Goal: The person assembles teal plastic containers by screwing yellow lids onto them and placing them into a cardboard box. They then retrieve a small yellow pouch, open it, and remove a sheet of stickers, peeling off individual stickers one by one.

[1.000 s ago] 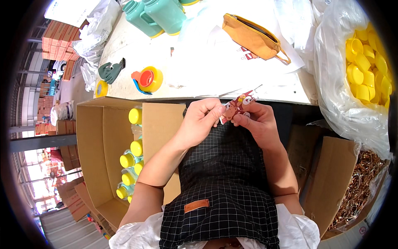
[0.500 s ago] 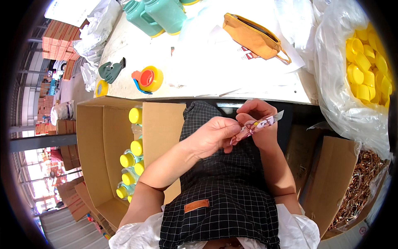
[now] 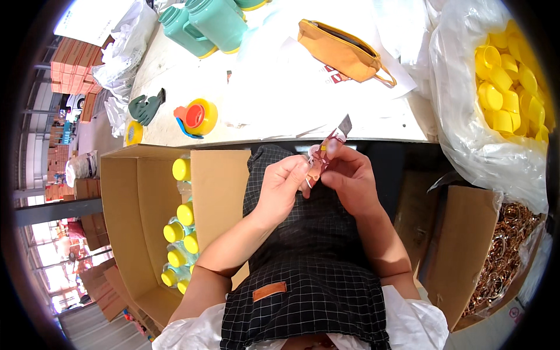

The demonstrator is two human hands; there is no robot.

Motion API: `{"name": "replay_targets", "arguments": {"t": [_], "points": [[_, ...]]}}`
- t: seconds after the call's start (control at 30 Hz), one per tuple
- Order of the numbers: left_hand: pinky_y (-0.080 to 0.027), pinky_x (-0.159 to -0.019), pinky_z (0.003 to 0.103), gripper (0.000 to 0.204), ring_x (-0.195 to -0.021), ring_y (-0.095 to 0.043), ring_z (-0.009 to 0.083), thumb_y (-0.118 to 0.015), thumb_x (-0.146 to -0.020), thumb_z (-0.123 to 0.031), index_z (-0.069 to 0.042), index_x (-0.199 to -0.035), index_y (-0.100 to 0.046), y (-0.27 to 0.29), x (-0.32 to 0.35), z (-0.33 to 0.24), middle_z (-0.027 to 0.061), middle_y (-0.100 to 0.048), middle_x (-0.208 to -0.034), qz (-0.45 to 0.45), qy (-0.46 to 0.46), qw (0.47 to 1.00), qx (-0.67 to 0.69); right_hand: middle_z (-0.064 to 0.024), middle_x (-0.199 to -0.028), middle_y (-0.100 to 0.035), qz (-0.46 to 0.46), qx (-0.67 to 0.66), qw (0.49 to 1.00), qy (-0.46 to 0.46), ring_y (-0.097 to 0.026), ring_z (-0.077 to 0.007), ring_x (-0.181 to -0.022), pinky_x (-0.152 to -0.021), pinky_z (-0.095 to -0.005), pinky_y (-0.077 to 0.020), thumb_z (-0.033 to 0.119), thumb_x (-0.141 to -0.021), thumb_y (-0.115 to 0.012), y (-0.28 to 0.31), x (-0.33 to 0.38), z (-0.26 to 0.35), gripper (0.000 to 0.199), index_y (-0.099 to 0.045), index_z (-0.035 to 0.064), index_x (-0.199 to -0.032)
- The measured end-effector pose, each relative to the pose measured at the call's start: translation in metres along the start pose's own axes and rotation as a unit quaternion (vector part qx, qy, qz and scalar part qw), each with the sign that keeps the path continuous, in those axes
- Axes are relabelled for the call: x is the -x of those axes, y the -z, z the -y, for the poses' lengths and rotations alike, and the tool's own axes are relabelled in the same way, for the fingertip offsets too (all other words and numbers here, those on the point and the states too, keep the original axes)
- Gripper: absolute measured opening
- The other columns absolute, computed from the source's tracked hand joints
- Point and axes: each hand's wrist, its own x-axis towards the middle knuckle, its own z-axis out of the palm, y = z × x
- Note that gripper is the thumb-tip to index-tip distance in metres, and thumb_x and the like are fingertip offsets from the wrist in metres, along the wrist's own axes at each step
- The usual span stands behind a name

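A slim pinkish-brown printed strip (image 3: 319, 160) with a grey, slanted end is between my hands, in front of the table edge. I cannot tell what exactly it is. My left hand (image 3: 284, 185) pinches its lower part between thumb and fingers. Fingers of my right hand (image 3: 353, 179) close on the upper part, just below the grey end. The strip looks bent or creased, and my fingers hide some of it. Below my hands is my black checked apron (image 3: 309, 245).
A cardboard box (image 3: 125, 216) of yellow-capped bottles (image 3: 173, 232) stands left. On the table are teal jugs (image 3: 216, 26), a mustard pouch (image 3: 338, 49), a yellow-and-red lid (image 3: 201, 116) and a dark glove (image 3: 146, 107). Right are bagged yellow caps (image 3: 501, 79) and a box of copper-coloured rings (image 3: 504, 256).
The strip has swung from slanting right to a steeper, upright slant. My right hand's fingers now grip its upper part, and my left hand has shifted a little left. The whole view has shifted slightly.
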Motion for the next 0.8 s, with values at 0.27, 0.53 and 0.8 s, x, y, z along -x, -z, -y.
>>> {"name": "replay_targets", "arguments": {"t": [0.27, 0.53, 0.8], "points": [[-0.042, -0.052, 0.024, 0.033, -0.062, -0.047, 0.0087, -0.058, -0.102, -0.035, -0.007, -0.086, -0.062, -0.005, 0.006, -0.002, -0.0004, -0.052, -0.071, 0.047, 0.138, 0.979, 0.14, -0.0068, -0.104, -0.069, 0.011, -0.017, 0.997, -0.075, -0.067, -0.015, -0.089, -0.076, -0.028, -0.0547, 0.008, -0.085, -0.08, 0.017, 0.0, -0.001, 0.023, -0.068, 0.0011, -0.103], [-0.038, -0.048, 0.025, 0.038, -0.059, -0.044, 0.01, -0.054, -0.102, -0.042, -0.011, -0.08, -0.056, -0.009, 0.0, -0.007, 0.0002, -0.049, -0.067, 0.118, 0.295, 0.9, 0.299, -0.0021, -0.09, -0.068, 0.03, 0.096, 0.993, -0.059, -0.059, -0.0069, -0.08, -0.073, -0.0222, -0.048, 0.011, -0.091, -0.075, 0.015, -0.012, 0.011, 0.012, -0.067, 0.0026, -0.091], [-0.05, -0.061, 0.024, 0.037, -0.071, -0.057, 0.0083, -0.047, -0.107, -0.03, 0.0, -0.096, -0.066, 0.009, -0.022, 0.002, 0.0049, -0.065, -0.086, -0.027, 0.036, 0.99, -0.131, 0.0001, -0.083, -0.067, -0.119, 0.104, 0.986, -0.052, -0.059, -0.0057, -0.077, -0.073, -0.0206, -0.0461, 0.009, -0.092, -0.072, 0.027, -0.019, -0.006, 0.012, -0.064, 0.0044, -0.085]]}}
